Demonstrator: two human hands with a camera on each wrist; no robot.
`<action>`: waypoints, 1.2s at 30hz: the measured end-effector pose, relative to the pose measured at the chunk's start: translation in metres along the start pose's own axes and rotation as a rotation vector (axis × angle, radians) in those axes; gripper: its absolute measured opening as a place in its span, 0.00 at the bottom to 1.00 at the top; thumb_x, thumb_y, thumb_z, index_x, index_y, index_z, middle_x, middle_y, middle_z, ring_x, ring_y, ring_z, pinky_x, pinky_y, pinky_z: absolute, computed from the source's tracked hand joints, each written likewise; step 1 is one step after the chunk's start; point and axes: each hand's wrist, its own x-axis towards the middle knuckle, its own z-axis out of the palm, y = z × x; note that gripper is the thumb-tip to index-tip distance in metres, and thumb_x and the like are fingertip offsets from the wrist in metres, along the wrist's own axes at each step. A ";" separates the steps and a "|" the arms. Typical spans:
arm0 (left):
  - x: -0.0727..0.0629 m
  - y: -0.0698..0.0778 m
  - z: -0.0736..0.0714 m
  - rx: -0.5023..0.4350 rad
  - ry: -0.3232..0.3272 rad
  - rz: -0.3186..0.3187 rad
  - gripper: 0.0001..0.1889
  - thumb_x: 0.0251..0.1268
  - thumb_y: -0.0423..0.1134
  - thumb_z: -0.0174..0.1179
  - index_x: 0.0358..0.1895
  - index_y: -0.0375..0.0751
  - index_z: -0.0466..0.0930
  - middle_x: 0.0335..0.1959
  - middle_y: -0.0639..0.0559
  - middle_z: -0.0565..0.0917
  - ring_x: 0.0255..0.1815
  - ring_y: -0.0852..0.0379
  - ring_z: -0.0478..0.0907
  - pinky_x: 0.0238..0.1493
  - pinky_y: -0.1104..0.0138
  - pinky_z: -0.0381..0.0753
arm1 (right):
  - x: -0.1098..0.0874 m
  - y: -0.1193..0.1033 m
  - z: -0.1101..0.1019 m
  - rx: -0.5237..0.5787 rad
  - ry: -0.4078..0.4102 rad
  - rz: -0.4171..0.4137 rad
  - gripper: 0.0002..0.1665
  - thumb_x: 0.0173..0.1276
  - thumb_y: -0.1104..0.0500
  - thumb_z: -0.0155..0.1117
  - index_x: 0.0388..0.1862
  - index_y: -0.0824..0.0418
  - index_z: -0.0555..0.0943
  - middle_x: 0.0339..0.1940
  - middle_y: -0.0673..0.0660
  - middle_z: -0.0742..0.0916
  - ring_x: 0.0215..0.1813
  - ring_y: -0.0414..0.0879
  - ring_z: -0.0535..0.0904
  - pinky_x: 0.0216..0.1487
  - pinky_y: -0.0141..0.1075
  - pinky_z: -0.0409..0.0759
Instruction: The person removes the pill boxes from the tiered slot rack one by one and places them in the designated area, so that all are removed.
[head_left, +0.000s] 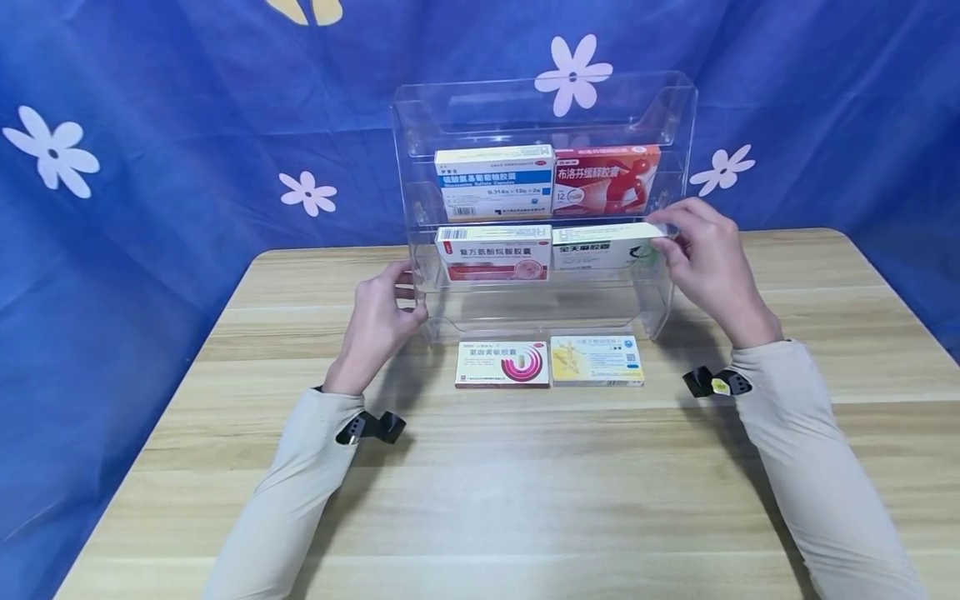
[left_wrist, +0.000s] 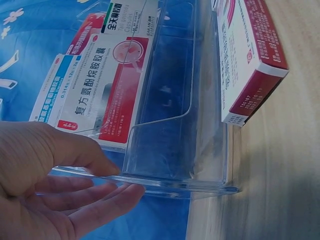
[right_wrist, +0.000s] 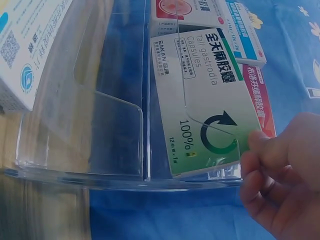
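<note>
Hands flank a clear rack (head_left: 540, 307), one on each of its sides. Left hand (head_left: 378, 321) holds the rack's side wall low down, thumb on one side of the edge and fingers on the other. Right hand (head_left: 712, 258) pinches the outer corner of a green-and-white box (head_left: 603, 250) between thumb and fingertips; the box sits in the middle tier, just left of that hand, tilted, its lower part behind the clear front lip.

Between the hands, in the same tier, a red-and-white box (head_left: 495, 254) stands next to it, nearer the left hand. Higher than both hands, the upper tier carries a blue-and-white box (head_left: 495, 187) on the left hand's side and a red box (head_left: 603, 183) on the right hand's side.

Lower than the hands and between them, a magenta-and-white box (head_left: 501, 364) and a yellow-and-white box (head_left: 597, 360) lie side by side on the wood-grain bench (head_left: 487, 483), near the rack's foot. Beyond the hands and rack hangs a blue cloth (head_left: 187, 150) with white flowers. Behind each hand comes a pale sleeve (head_left: 810, 450) and a small black wrist camera (head_left: 371, 427).
</note>
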 end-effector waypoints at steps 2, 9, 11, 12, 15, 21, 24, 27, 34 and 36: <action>0.000 0.000 0.000 0.008 0.003 -0.001 0.28 0.49 0.20 0.59 0.60 0.25 0.71 0.49 0.31 0.82 0.47 0.39 0.83 0.43 0.58 0.85 | 0.001 0.000 0.000 0.010 0.016 -0.008 0.15 0.62 0.74 0.64 0.48 0.70 0.83 0.44 0.63 0.84 0.34 0.49 0.76 0.33 0.20 0.67; 0.000 0.001 -0.001 0.004 -0.005 0.005 0.27 0.50 0.20 0.58 0.59 0.25 0.72 0.48 0.31 0.82 0.47 0.38 0.83 0.44 0.57 0.85 | 0.000 -0.006 -0.006 0.018 0.106 -0.022 0.13 0.61 0.74 0.64 0.46 0.71 0.83 0.43 0.64 0.83 0.34 0.47 0.76 0.35 0.19 0.67; 0.000 0.000 -0.001 0.005 -0.005 0.009 0.27 0.50 0.20 0.58 0.59 0.25 0.72 0.48 0.30 0.82 0.47 0.38 0.83 0.43 0.57 0.85 | 0.000 -0.009 -0.010 0.028 0.141 -0.033 0.13 0.61 0.74 0.65 0.46 0.71 0.84 0.42 0.63 0.83 0.34 0.44 0.74 0.34 0.19 0.67; 0.000 -0.001 -0.001 0.009 -0.004 0.010 0.27 0.50 0.21 0.58 0.59 0.25 0.73 0.48 0.30 0.82 0.46 0.38 0.83 0.43 0.56 0.85 | 0.000 -0.011 -0.012 0.036 0.159 -0.038 0.13 0.61 0.74 0.65 0.46 0.71 0.84 0.42 0.63 0.83 0.34 0.42 0.73 0.34 0.19 0.68; 0.000 -0.001 -0.001 0.013 0.000 0.011 0.27 0.50 0.21 0.57 0.59 0.25 0.73 0.48 0.31 0.82 0.46 0.39 0.83 0.43 0.57 0.85 | -0.001 -0.017 -0.019 0.061 0.211 -0.038 0.13 0.60 0.73 0.66 0.45 0.69 0.85 0.42 0.61 0.84 0.33 0.37 0.71 0.33 0.19 0.68; -0.001 0.001 0.000 0.012 -0.003 0.012 0.28 0.50 0.21 0.57 0.60 0.25 0.72 0.48 0.31 0.82 0.46 0.39 0.83 0.43 0.57 0.85 | -0.014 -0.026 -0.037 0.081 0.180 0.009 0.12 0.61 0.73 0.66 0.44 0.69 0.85 0.39 0.56 0.84 0.33 0.36 0.72 0.32 0.19 0.71; 0.000 0.002 0.000 0.019 -0.003 0.009 0.27 0.50 0.21 0.57 0.60 0.25 0.72 0.48 0.31 0.83 0.46 0.40 0.83 0.43 0.57 0.85 | -0.024 -0.024 -0.046 0.102 0.060 0.077 0.11 0.62 0.73 0.64 0.44 0.69 0.84 0.36 0.54 0.82 0.30 0.39 0.73 0.29 0.19 0.72; 0.000 0.001 -0.001 0.024 -0.003 0.010 0.27 0.50 0.21 0.58 0.60 0.25 0.72 0.48 0.31 0.83 0.46 0.40 0.83 0.44 0.57 0.85 | -0.037 -0.019 -0.053 0.139 -0.087 0.185 0.11 0.64 0.71 0.64 0.45 0.67 0.84 0.32 0.54 0.82 0.27 0.40 0.73 0.23 0.23 0.69; -0.001 0.002 -0.002 0.029 -0.005 0.007 0.28 0.50 0.22 0.58 0.60 0.25 0.71 0.49 0.32 0.82 0.46 0.40 0.83 0.45 0.56 0.85 | -0.064 -0.006 -0.046 0.231 -0.411 0.365 0.13 0.70 0.65 0.60 0.50 0.69 0.81 0.38 0.62 0.87 0.32 0.37 0.79 0.28 0.27 0.76; -0.002 0.003 -0.002 0.026 -0.009 0.005 0.28 0.51 0.22 0.58 0.60 0.25 0.71 0.49 0.31 0.82 0.46 0.39 0.83 0.45 0.56 0.84 | -0.070 -0.003 -0.042 0.270 -0.499 0.392 0.14 0.71 0.64 0.58 0.51 0.70 0.80 0.39 0.63 0.86 0.34 0.40 0.80 0.30 0.28 0.77</action>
